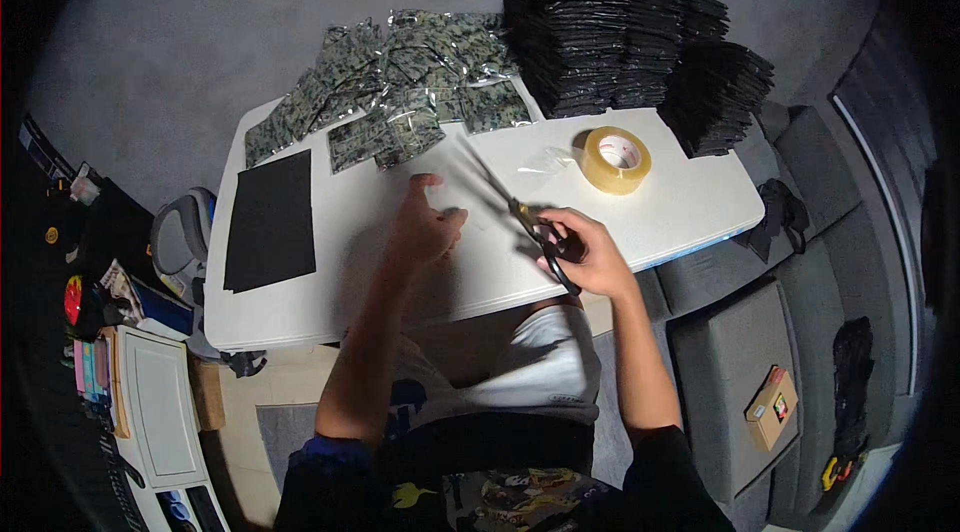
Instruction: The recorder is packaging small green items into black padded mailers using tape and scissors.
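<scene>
My right hand (592, 254) grips a pair of scissors (522, 212) by its black handles, with the long blades angled up and left over the table. The blades look slightly blurred and partly spread. My left hand (428, 224) hovers to the left of the scissors, its index finger and thumb apart and nothing between them. A roll of clear yellowish packing tape (603, 178) stands to the right of the blades, a loose strip trailing from it to the left. Beyond my left hand lie camouflage-patterned packets (392, 132) in clear plastic.
The white table (480, 277) has rounded corners. Tall stacks of black plastic packages (590, 47) fill its far right. Flat black sheets (272, 222) lie at the left. A grey sofa (735, 362) with a small cardboard box (771, 410) is at the right, a white cabinet (160, 402) lower left.
</scene>
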`<state>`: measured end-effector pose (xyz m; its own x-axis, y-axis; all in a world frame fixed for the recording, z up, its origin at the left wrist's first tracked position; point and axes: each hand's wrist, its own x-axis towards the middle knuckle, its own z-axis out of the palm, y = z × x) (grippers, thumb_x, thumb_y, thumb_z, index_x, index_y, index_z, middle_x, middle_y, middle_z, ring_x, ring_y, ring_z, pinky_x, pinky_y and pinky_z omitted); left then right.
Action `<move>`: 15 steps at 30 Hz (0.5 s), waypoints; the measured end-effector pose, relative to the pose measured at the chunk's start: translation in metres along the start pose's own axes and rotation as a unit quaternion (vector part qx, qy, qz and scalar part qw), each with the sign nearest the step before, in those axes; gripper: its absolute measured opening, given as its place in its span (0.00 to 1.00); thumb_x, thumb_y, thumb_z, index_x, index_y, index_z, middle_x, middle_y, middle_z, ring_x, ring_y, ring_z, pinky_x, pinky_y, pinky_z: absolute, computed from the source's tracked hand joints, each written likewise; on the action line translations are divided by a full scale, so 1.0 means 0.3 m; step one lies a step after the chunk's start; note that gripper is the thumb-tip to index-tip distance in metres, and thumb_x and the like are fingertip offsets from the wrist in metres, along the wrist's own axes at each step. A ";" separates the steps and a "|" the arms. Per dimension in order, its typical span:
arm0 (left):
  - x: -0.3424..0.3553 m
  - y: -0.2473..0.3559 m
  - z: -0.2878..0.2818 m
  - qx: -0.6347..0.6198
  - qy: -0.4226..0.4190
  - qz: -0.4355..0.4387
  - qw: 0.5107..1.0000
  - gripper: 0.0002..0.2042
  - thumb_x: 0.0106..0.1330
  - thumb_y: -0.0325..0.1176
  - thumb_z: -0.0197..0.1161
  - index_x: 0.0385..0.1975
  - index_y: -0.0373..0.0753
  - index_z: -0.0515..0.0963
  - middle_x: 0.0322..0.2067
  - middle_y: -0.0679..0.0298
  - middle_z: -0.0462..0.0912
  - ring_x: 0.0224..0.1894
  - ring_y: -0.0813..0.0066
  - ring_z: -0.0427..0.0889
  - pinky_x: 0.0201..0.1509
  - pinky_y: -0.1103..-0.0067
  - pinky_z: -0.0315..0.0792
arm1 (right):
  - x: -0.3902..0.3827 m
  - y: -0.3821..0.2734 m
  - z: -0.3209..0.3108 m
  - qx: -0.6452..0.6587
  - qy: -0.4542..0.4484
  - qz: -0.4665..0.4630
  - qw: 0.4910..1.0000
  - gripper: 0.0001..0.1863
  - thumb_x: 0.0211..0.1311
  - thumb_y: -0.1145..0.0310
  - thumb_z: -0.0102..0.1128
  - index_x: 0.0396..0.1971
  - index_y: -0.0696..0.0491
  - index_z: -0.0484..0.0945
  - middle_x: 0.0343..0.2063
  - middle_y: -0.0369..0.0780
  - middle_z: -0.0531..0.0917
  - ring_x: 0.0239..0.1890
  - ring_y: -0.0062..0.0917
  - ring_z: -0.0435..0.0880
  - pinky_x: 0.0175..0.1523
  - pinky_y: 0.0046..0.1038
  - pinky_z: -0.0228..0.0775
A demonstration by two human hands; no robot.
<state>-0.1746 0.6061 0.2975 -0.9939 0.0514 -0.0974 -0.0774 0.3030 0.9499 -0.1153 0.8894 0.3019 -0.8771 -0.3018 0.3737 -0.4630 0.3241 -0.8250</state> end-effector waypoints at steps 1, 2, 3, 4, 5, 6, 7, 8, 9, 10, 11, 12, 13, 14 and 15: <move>0.009 -0.035 -0.024 -0.023 0.013 0.029 0.999 0.30 0.61 0.25 0.68 0.62 0.39 0.62 0.23 0.59 0.81 0.19 0.70 0.82 0.23 0.72 0.77 | 0.012 -0.018 -0.032 -0.043 -0.031 -0.006 0.999 0.31 0.48 0.69 0.80 0.56 0.55 0.83 0.32 0.37 0.78 0.36 0.24 0.78 0.42 0.27 0.73; 0.014 -0.055 -0.053 -0.046 0.026 0.060 0.997 0.28 0.64 0.25 0.67 0.62 0.39 0.63 0.23 0.60 0.81 0.20 0.71 0.81 0.22 0.73 0.75 | 0.030 -0.034 -0.059 -0.043 -0.033 -0.008 0.998 0.31 0.48 0.69 0.80 0.56 0.55 0.83 0.32 0.37 0.78 0.36 0.24 0.78 0.42 0.27 0.73; 0.031 -0.054 -0.083 -0.049 0.024 0.060 0.997 0.28 0.64 0.25 0.67 0.62 0.39 0.63 0.23 0.60 0.81 0.20 0.71 0.81 0.22 0.73 0.75 | 0.038 -0.038 -0.089 -0.099 -0.084 -0.009 0.991 0.31 0.46 0.69 0.79 0.55 0.54 0.84 0.33 0.39 0.80 0.36 0.28 0.80 0.43 0.29 0.74; 0.064 -0.045 -0.123 -0.101 0.033 0.035 0.994 0.26 0.66 0.25 0.67 0.62 0.40 0.63 0.24 0.61 0.81 0.21 0.73 0.80 0.22 0.75 0.74 | 0.040 -0.044 -0.108 -0.155 -0.135 -0.009 0.979 0.31 0.45 0.69 0.79 0.55 0.53 0.86 0.35 0.41 0.82 0.37 0.32 0.82 0.44 0.31 0.76; 0.087 -0.033 -0.168 -0.150 0.049 0.012 0.987 0.25 0.69 0.25 0.66 0.63 0.42 0.63 0.25 0.62 0.81 0.22 0.74 0.80 0.23 0.76 0.74 | 0.052 -0.062 -0.090 -0.171 -0.135 -0.047 0.975 0.29 0.45 0.68 0.78 0.53 0.52 0.87 0.36 0.43 0.82 0.38 0.38 0.83 0.47 0.35 0.77; 0.101 -0.034 -0.195 -0.150 0.050 0.012 0.987 0.25 0.69 0.25 0.66 0.63 0.42 0.63 0.25 0.62 0.81 0.22 0.74 0.80 0.23 0.76 0.74 | 0.068 -0.102 -0.071 -0.178 -0.169 -0.010 0.969 0.29 0.45 0.66 0.78 0.53 0.52 0.88 0.36 0.45 0.82 0.40 0.41 0.83 0.52 0.37 0.78; 0.112 -0.038 -0.219 -0.143 0.074 0.041 0.986 0.25 0.70 0.26 0.66 0.64 0.43 0.63 0.27 0.62 0.80 0.23 0.76 0.79 0.23 0.76 0.73 | 0.078 -0.110 -0.041 -0.185 -0.169 -0.012 0.968 0.29 0.45 0.66 0.78 0.53 0.52 0.88 0.38 0.45 0.82 0.41 0.42 0.84 0.53 0.37 0.78; 0.119 -0.033 -0.232 -0.136 0.096 0.071 0.984 0.25 0.72 0.26 0.65 0.65 0.44 0.63 0.29 0.62 0.80 0.23 0.77 0.78 0.23 0.77 0.72 | 0.078 -0.118 -0.018 -0.192 -0.168 -0.012 0.967 0.29 0.45 0.65 0.78 0.53 0.52 0.88 0.40 0.46 0.82 0.42 0.42 0.84 0.55 0.37 0.78; 0.127 -0.028 -0.227 -0.152 0.093 0.084 0.980 0.24 0.72 0.26 0.65 0.65 0.44 0.64 0.28 0.63 0.80 0.23 0.77 0.78 0.24 0.78 0.75 | 0.076 -0.125 0.000 -0.192 -0.170 -0.013 0.966 0.29 0.45 0.65 0.78 0.53 0.52 0.88 0.40 0.46 0.82 0.42 0.42 0.84 0.55 0.37 0.78; 0.131 -0.025 -0.219 -0.153 0.095 0.084 0.980 0.24 0.72 0.26 0.65 0.65 0.44 0.64 0.28 0.63 0.80 0.23 0.77 0.78 0.24 0.78 0.75 | 0.073 -0.132 0.017 -0.223 -0.153 -0.036 0.962 0.29 0.45 0.66 0.78 0.54 0.52 0.88 0.42 0.47 0.82 0.44 0.42 0.85 0.56 0.37 0.78; 0.128 -0.011 -0.201 -0.143 0.070 0.113 0.981 0.25 0.72 0.27 0.66 0.65 0.44 0.64 0.28 0.64 0.80 0.25 0.78 0.79 0.25 0.79 0.75 | 0.073 -0.129 0.030 -0.252 -0.137 -0.059 0.956 0.30 0.46 0.66 0.77 0.54 0.52 0.87 0.45 0.48 0.82 0.45 0.43 0.85 0.58 0.37 0.78; 0.131 0.005 -0.177 -0.134 0.041 0.145 0.980 0.25 0.72 0.29 0.67 0.64 0.44 0.63 0.28 0.64 0.80 0.27 0.78 0.80 0.25 0.80 0.76 | 0.076 -0.117 0.024 -0.254 -0.136 -0.058 0.956 0.30 0.46 0.66 0.77 0.54 0.52 0.87 0.45 0.48 0.82 0.45 0.43 0.85 0.58 0.37 0.78; 0.124 0.017 -0.154 -0.149 0.028 0.160 0.975 0.26 0.71 0.28 0.66 0.65 0.44 0.63 0.30 0.63 0.82 0.28 0.78 0.81 0.26 0.80 0.76 | 0.082 -0.095 0.012 -0.257 -0.146 -0.074 0.953 0.30 0.47 0.67 0.77 0.55 0.53 0.87 0.47 0.49 0.81 0.46 0.43 0.86 0.57 0.38 0.79; 0.111 0.016 -0.147 -0.148 0.032 0.160 0.975 0.26 0.71 0.28 0.66 0.65 0.44 0.63 0.30 0.63 0.82 0.28 0.78 0.81 0.26 0.80 0.76 | 0.107 -0.110 0.016 -0.256 -0.157 -0.095 0.949 0.30 0.48 0.67 0.77 0.56 0.54 0.86 0.49 0.50 0.81 0.46 0.44 0.86 0.57 0.38 0.79; 0.094 0.015 -0.142 -0.142 0.030 0.189 0.971 0.26 0.71 0.28 0.66 0.66 0.43 0.62 0.30 0.61 0.83 0.28 0.78 0.81 0.27 0.81 0.77 | 0.127 -0.130 0.024 -0.255 -0.158 -0.098 0.949 0.30 0.48 0.67 0.77 0.56 0.54 0.86 0.49 0.50 0.81 0.46 0.44 0.86 0.57 0.38 0.79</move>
<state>-0.2064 0.5684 0.3116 -0.9579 0.0499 0.2829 0.2831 -0.0022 0.9591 -0.1296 0.8588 0.3453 -0.7227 -0.6291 0.2863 -0.6858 0.6008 -0.4108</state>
